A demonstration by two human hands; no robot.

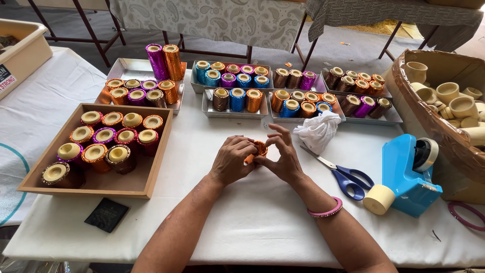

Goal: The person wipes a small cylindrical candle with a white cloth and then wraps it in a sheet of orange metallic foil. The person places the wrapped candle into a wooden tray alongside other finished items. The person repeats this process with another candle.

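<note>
My left hand (232, 161) and my right hand (282, 154) meet at the middle of the white table (262, 222). Together they grip a small orange glitter-wrapped candle holder (259, 149), which is mostly hidden behind my fingers. My right wrist wears a pink bangle (326, 211). Blue-handled scissors (343, 174) lie just right of my right hand, and a crumpled white cloth (318, 130) sits beyond them.
A wooden tray (146, 182) of glitter-wrapped candle holders stands at left. Metal trays (230, 112) with several more line the back. A blue tape dispenser (406, 174) and a cardboard box (454, 141) of plain clay cups are at right. A black card (106, 214) lies near the front left.
</note>
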